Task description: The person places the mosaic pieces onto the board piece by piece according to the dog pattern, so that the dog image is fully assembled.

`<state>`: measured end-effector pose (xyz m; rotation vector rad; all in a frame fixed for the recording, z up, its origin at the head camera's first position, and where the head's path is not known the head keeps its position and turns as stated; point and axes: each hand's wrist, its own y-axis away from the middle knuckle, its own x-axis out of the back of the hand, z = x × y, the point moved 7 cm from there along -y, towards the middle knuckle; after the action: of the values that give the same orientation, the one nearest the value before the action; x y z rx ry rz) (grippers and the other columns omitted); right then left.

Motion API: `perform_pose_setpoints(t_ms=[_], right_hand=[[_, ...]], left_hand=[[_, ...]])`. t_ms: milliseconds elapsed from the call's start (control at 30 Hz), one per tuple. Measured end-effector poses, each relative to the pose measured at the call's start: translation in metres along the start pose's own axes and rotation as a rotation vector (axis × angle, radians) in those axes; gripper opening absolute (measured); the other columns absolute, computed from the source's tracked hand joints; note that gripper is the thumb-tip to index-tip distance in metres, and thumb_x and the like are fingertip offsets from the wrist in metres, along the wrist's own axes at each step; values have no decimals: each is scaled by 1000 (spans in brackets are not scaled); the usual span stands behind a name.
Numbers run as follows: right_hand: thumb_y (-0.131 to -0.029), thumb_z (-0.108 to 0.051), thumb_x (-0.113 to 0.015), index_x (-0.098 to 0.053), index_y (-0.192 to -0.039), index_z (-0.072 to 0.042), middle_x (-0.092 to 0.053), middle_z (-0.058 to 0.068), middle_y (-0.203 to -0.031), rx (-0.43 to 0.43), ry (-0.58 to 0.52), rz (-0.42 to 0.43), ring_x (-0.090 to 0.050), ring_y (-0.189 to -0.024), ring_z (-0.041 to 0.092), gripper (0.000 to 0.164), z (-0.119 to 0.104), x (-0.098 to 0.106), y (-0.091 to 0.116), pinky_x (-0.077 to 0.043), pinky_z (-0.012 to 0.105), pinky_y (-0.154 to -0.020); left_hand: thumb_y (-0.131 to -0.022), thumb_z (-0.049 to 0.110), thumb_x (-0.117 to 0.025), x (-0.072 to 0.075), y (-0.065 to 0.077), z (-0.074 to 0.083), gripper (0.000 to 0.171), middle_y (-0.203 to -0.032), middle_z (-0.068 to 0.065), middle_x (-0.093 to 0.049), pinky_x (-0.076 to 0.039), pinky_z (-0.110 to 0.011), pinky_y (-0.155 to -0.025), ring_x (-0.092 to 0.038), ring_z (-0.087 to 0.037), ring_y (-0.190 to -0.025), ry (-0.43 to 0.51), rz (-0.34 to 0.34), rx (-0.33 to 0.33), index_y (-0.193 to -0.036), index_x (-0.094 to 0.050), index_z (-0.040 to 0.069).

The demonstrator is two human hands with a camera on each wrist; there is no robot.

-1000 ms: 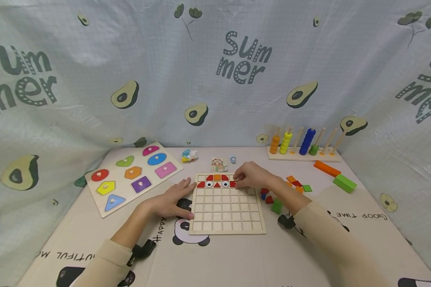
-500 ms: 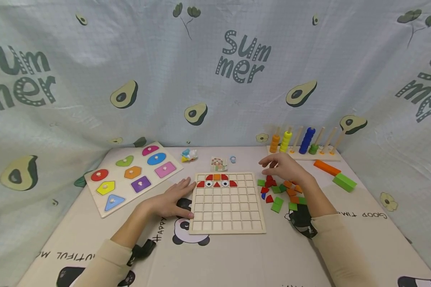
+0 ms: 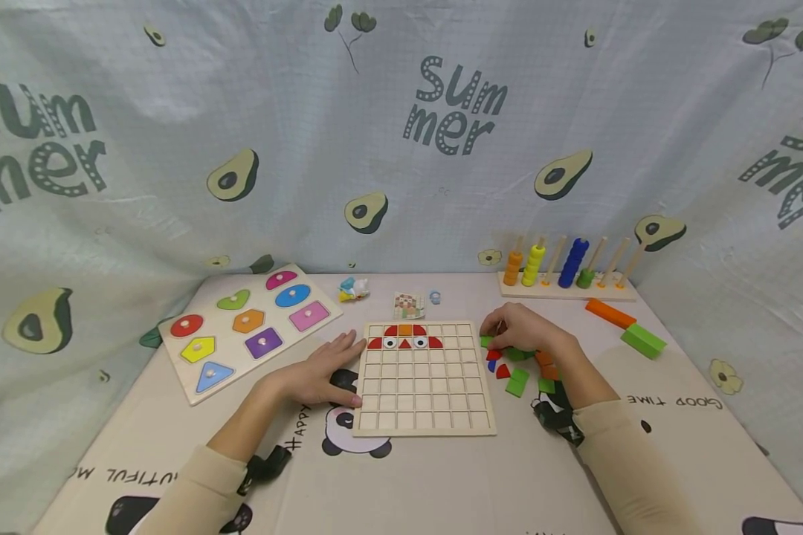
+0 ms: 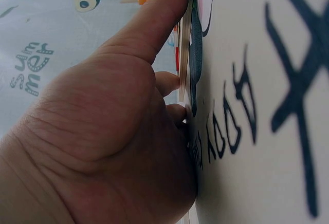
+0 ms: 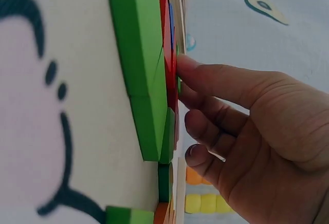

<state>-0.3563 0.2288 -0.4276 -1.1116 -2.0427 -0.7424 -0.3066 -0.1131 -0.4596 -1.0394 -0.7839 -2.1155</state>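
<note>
A wooden grid board lies on the table. Red, orange and eye-printed tiles fill cells in its two far rows. My left hand rests at the board's left edge, fingers spread; in the left wrist view its thumb lies along that edge. To the board's right, my right hand is down at a pile of loose blocks. In the right wrist view its thumb and index finger meet the pile beside a red block; whether they pinch one is hidden. Green blocks lie nearer that camera.
A shape-knob puzzle board lies at the left. Behind the grid are a small patterned card, a light blue trinket and a colourful toy. A bead-peg stand is back right, near orange and green blocks.
My right hand has left the board's second row, where a red tile now shows at the right end. It moved right, then down onto the loose blocks. The left hand stayed still.
</note>
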Motion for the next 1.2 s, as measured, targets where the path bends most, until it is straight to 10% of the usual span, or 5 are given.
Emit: perform_pose_setpoints(t_ms=[367,600,800,1033,1200], right_hand=[[-86,-11,-71,-69,-92,-13,-65,1,-82,20,-54,115,-58,-75,20,6,-5,9,-2,-53,32,-68],[-86,-13,-72,-74,-97,-13,-71,-4,-90,204,-121,193,-63,-80,16,11,-56,12,-21,-55,31,-73],[-85,-9,-73,-75,-97,-7,-73,-3,-87,361,-181,110,-66,-76,13,13,-113,-20,-51,-56,29,-68],[-82,-9,-76,-77,-89,-11,-71,-10,-78,371,-97,55,-64,-71,5,8,-149,-61,-80,-48,31,-90],[-80,-7,-76,-77,-83,-12,-69,-10,-70,352,-40,30,-59,-63,4,6,-157,-77,-91,-50,27,-78]], left_hand=[[-74,65,-69,1,0,-2,107,-162,1,4,0,-45,-119,7,-20,-148,18,0,6,-155,-11,26],[-72,65,-71,1,1,-2,109,-162,2,3,-1,-48,-119,6,-21,-148,33,2,16,-155,-12,27],[-72,65,-72,3,3,-1,110,-162,-1,2,-3,-48,-119,5,-23,-148,33,8,-5,-155,-13,24],[-71,64,-72,3,4,-1,111,-162,0,3,-4,-50,-118,5,-22,-148,37,-1,-8,-155,-13,25],[-72,63,-73,3,3,1,110,-162,0,2,-3,-48,-119,5,-21,-148,34,-6,-13,-155,-13,25]])
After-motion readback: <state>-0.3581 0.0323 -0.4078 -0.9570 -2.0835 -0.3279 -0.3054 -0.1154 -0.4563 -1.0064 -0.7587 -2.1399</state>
